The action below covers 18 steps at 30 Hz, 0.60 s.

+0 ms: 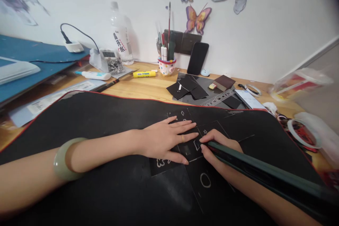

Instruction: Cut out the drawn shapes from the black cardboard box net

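My left hand (165, 137) lies flat with fingers spread, pressing on black paper (194, 173) marked with white lines and small shapes. A circle, a star and a diamond show among the marks. My right hand (220, 136) pinches a long dark green pen-like tool (254, 166) near its lower end, which rests by an angular white outline just right of my left fingertips. Its tip is hidden by the fingers. Under the paper spreads a black mat (113, 113) with a red edge.
Behind the mat stand a pen cup (166, 66), a plastic bottle (122, 39) and a leaning black phone (197, 58). A yellow glue stick (144, 74), black paper pieces (178, 91) and a stencil ruler (218, 98) lie there. Tape rolls (303, 133) crowd the right side.
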Tool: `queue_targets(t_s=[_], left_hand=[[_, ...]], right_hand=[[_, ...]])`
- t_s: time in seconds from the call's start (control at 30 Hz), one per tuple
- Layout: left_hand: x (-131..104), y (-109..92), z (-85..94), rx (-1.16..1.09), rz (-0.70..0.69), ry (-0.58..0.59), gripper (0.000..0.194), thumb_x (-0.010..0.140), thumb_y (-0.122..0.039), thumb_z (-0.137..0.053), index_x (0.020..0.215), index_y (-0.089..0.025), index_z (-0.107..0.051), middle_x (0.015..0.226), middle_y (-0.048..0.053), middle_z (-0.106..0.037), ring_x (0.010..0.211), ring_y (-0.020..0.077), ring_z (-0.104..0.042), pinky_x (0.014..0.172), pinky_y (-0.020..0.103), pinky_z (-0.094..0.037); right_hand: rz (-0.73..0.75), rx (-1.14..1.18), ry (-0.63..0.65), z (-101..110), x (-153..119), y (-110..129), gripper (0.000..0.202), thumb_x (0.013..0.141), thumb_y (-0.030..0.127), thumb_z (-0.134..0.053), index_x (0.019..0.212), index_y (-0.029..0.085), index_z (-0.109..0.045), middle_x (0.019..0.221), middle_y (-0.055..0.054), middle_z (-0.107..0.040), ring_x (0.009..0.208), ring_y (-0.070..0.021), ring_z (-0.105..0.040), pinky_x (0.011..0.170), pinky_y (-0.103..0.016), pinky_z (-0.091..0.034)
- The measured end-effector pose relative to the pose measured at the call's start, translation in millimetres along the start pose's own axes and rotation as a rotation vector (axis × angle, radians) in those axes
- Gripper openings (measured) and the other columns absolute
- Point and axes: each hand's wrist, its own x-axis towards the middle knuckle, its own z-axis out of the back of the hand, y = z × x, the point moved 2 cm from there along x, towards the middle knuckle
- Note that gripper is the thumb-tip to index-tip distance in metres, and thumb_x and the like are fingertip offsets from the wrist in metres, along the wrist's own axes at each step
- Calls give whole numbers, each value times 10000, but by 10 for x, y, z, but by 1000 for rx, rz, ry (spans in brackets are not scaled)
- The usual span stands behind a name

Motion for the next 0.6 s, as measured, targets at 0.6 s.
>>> queue_targets(t_s=[0.6], left_hand=[[1,4,-8,-2,4,-17,752,811,-623,-365,1381,-158,-209,1452,116,-162,1338,234,-139,1075,441,-93]], right_hand=[[9,58,40,50,-103,-58,270,868,303,-480,1107,191,-534,1142,-72,-542,939,-176,-560,787,-375,-477]])
